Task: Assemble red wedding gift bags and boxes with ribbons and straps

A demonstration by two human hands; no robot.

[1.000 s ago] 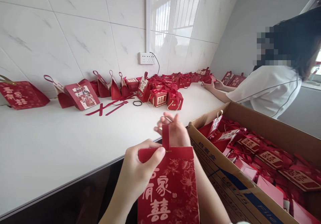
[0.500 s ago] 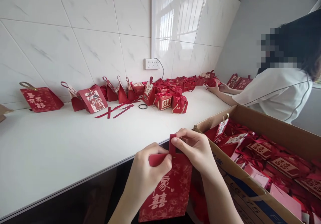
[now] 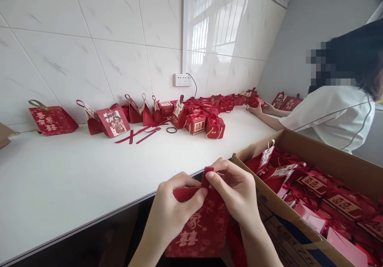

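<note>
A red gift box [image 3: 209, 227] with pale Chinese characters and a flower print hangs in front of me, below the counter's front edge. My left hand [image 3: 178, 203] pinches its top edge, the thumb pressed beside the base of a red strap [image 3: 206, 178]. That strap stands up from the box top, and my right hand [image 3: 236, 191] grips its upper end between thumb and fingers. Both hands are closed and close together. My fingers hide part of the box top, and I cannot see how the strap is fixed.
On the white counter [image 3: 89, 179] stand several red gift boxes [image 3: 113, 121], loose ribbons [image 3: 140, 133] and a black ring [image 3: 171, 130]. A cardboard carton [image 3: 269, 203] full of red boxes is at my right. Beyond it a person in a white shirt [image 3: 329, 115] handles a red box. A power strip [image 3: 183, 79] hangs on the wall.
The strap's upper end now leans to the right, and my right hand has shifted slightly down with it. My left hand keeps its pinch on the box. The view has tilted a little.
</note>
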